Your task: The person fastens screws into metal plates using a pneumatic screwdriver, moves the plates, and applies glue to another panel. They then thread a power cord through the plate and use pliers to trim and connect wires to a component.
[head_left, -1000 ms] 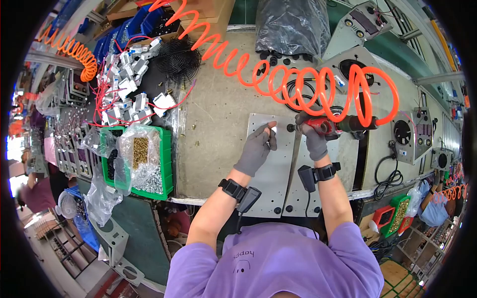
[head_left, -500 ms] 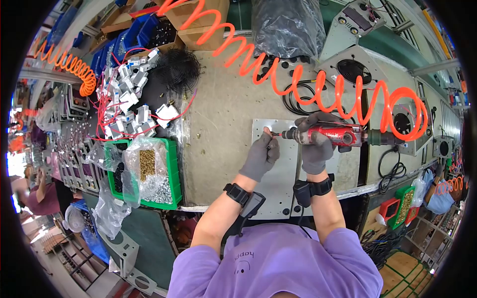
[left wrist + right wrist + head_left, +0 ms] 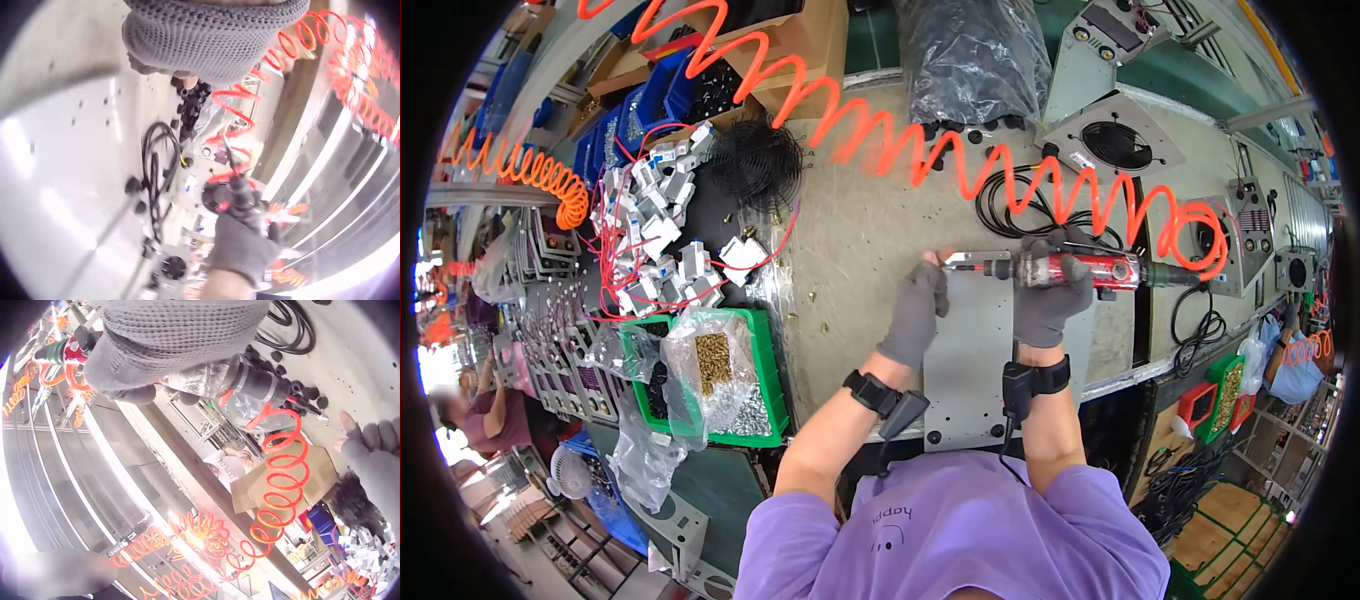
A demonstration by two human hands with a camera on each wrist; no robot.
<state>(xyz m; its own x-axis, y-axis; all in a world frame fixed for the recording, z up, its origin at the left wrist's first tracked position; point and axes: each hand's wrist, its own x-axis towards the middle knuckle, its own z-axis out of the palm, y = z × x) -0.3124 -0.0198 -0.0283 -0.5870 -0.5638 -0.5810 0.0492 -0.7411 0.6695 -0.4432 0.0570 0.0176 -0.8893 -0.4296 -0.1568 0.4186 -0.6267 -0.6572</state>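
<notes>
My gloved right hand [image 3: 1048,295] grips a red air screwdriver [image 3: 1100,270], held level, its bit pointing left. In the head view my gloved left hand [image 3: 918,312] has its bare fingertips right at the bit's tip. Its fingers are bent, and I cannot tell whether they pinch a small part. In the right wrist view the bit [image 3: 306,406] ends in a small bright tip, close to the left thumb and finger. Under both hands lies a grey metal panel [image 3: 968,370] with small holes and black feet at its near end.
An orange coiled air hose [image 3: 990,175] runs over the bench to the screwdriver. A green bin [image 3: 772,375] of brass and silver fasteners stands left, below a pile of white connectors [image 3: 662,235]. Black cable [image 3: 1000,200] and a fan panel [image 3: 1112,140] lie beyond the hands.
The screwdriver first moved right, and its bit now meets the left fingertips. The left fingers, looser before, have bent in. The orange hose has swung and stretched out.
</notes>
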